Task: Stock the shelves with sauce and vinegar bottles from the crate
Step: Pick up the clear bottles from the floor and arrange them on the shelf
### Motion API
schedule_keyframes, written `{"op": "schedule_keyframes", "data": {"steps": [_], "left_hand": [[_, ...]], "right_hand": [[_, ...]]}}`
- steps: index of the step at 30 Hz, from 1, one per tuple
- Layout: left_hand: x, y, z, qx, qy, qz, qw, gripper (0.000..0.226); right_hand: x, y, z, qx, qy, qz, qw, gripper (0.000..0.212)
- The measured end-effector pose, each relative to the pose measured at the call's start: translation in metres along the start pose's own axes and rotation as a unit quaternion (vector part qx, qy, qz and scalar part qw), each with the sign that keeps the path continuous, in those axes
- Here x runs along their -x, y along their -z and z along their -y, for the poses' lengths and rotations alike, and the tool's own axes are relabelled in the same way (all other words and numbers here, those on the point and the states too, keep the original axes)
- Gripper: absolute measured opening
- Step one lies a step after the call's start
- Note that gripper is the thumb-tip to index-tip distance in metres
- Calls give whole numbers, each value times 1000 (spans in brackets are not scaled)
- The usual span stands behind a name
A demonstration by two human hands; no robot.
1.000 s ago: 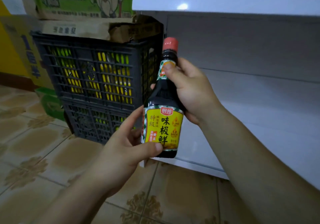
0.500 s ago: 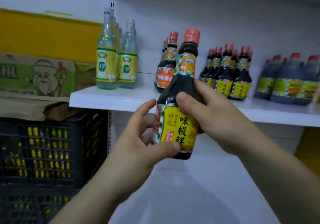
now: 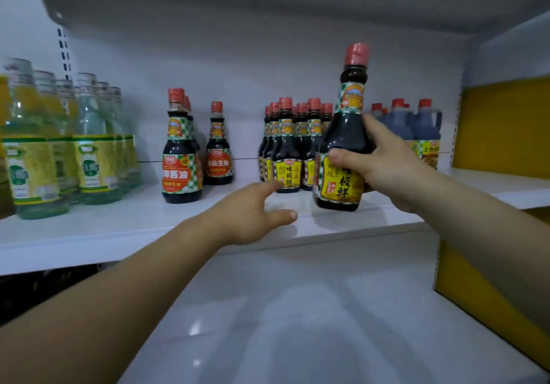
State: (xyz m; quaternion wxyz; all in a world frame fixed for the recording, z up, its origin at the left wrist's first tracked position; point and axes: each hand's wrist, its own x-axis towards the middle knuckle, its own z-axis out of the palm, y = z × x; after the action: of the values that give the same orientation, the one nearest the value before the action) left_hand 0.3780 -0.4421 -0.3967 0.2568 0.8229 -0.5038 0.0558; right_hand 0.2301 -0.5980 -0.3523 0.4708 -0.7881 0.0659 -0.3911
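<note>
My right hand (image 3: 384,160) grips a dark sauce bottle (image 3: 345,133) with a red cap and yellow label, upright, its base at the front of the white shelf (image 3: 119,229). Just behind it stands a cluster of several matching yellow-label bottles (image 3: 287,148). My left hand (image 3: 253,214) is open, fingers apart, hovering over the shelf edge left of the held bottle and touching nothing I can make out. The crate is out of view.
Two red-label sauce bottles (image 3: 181,157) stand mid-shelf, with clear vinegar bottles (image 3: 89,145) at the far left and large dark jugs (image 3: 416,127) at the back right. A lower white shelf (image 3: 297,324) lies below. A yellow panel (image 3: 503,127) flanks the right side.
My view rose from the crate to the shelf. My left hand let go of the bottle, and my right hand carried it up and right to the shelf front.
</note>
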Motion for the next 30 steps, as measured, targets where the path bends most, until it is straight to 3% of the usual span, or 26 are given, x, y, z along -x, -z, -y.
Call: {"op": "schedule_keyframes", "data": {"steps": [2, 7, 13, 18, 30], "left_hand": [[-16, -12, 1, -100, 28, 40, 994, 69], [-45, -37, -20, -164, 38, 99, 981, 72], [-80, -56, -43, -167, 69, 160, 970, 75], [-80, -61, -49, -195, 83, 161, 964, 69], [-81, -58, -57, -179, 119, 179, 960, 87]], "right_hand": [[-11, 22, -20, 15, -8, -26, 1000, 61], [-46, 58, -60, 34, -38, -35, 998, 67], [-87, 75, -98, 56, -54, 4, 997, 75], [-120, 77, -126, 36, -52, 24, 998, 74], [-169, 73, -151, 93, -59, 95, 989, 79]]}}
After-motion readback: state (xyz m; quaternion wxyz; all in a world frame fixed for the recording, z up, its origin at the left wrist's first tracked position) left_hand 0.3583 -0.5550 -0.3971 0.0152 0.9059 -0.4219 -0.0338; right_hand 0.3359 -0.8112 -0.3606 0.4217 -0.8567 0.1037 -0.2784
